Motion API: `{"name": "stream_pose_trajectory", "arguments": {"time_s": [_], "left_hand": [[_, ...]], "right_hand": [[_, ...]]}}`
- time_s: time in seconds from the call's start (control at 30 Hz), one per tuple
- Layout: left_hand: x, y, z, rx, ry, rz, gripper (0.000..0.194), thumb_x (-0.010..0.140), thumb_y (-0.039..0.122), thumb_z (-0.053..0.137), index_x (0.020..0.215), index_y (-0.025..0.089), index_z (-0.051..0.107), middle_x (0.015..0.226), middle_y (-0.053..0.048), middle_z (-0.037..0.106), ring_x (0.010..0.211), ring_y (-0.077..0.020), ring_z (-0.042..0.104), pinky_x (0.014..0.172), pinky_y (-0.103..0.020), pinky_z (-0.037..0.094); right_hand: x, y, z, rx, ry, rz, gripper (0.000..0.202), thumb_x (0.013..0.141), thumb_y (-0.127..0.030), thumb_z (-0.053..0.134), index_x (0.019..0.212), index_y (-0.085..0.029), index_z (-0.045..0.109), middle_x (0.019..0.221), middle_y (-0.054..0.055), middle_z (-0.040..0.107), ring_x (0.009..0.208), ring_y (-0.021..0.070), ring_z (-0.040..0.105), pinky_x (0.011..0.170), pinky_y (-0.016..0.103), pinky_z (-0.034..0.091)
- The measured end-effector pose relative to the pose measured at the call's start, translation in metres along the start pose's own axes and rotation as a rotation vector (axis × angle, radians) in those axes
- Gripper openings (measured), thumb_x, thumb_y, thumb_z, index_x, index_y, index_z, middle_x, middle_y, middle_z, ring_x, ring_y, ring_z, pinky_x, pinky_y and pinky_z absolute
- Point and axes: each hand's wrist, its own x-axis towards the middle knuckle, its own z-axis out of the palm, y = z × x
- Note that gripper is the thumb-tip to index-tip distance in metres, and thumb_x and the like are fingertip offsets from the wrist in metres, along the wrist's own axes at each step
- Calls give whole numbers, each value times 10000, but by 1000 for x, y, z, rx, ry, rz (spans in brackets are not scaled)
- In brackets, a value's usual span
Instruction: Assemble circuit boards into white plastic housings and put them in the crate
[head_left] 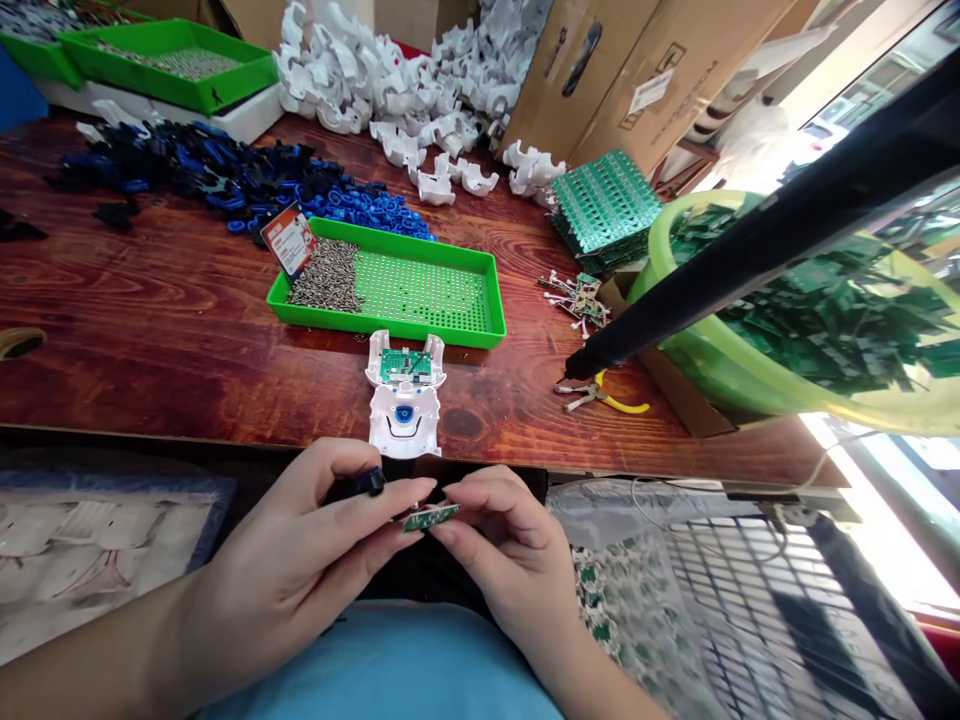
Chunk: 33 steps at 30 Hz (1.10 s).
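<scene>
Hold the small green circuit board (431, 517) by its 2 ends, in the space between the near edge of the reddish-brown wooden table (187, 390) and the light-blue clothing (390, 660), with fingertips of the bare left hand (277, 540) clamped on 1 end and fingertips of the bare right hand (517, 545) clamped on the other. Pinch lightly at the rim, clear of any small parts, so as not to bend anything. Mind the small black piece (369, 482) against the left hand's curled fingers; steady it there without any knock to the board. Tilt the board toward the light for a better look at its face, seen nearly edge-on here. Leave the open white plastic shell (381, 415), in 2 parts at the table's near edge, undisturbed by knuckles. Avoid nudging the bright green perforated plastic tray (472, 265) just behind it, with small silvery metal parts (326, 280) heaped toward its left side, and stay well short of the yellow-handled metal pliers (624, 406) toward the table's right near corner.
</scene>
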Motion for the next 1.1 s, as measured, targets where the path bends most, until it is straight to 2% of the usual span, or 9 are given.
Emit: {"name": "stream_pose_trajectory", "arguments": {"time_s": [0.13,0.3,0.6,0.9,1.1], "left_hand": [[1,0,-4,49,-45,19,405,926,67,476,1295,232,490,1078,-8,448,990,-110,514,904,-132,425],[1,0,-7,78,-82,20,389,938,76,470,1298,224,474,1091,-9,419,993,-101,492,909,-110,402],[6,4,-7,35,-5,-5,240,976,144,453,1174,223,562,1006,15,454,899,-73,521,834,-85,414],[5,4,-7,-68,3,-28,273,947,91,479,1139,245,599,963,27,486,854,-58,548,769,-82,440],[7,1,-7,-47,25,-18,334,940,57,480,1228,212,552,1020,20,461,927,-60,512,852,-67,405]], "right_hand": [[0,-1,0,-70,-19,-23,194,777,-163,766,945,-254,732,804,6,657,696,91,655,620,157,544],[-1,-3,0,-122,-6,-85,184,782,-164,764,937,-254,724,787,-4,672,701,87,658,641,150,543],[0,-4,1,-177,-8,-142,186,798,-120,734,943,-233,703,810,13,681,733,108,657,657,190,556],[5,-8,1,-208,-65,-130,91,803,-117,724,819,-203,698,755,11,704,667,104,659,600,185,543],[6,-9,0,-229,-105,-188,140,813,-85,705,877,-208,692,786,11,702,708,104,653,634,190,546]]}}
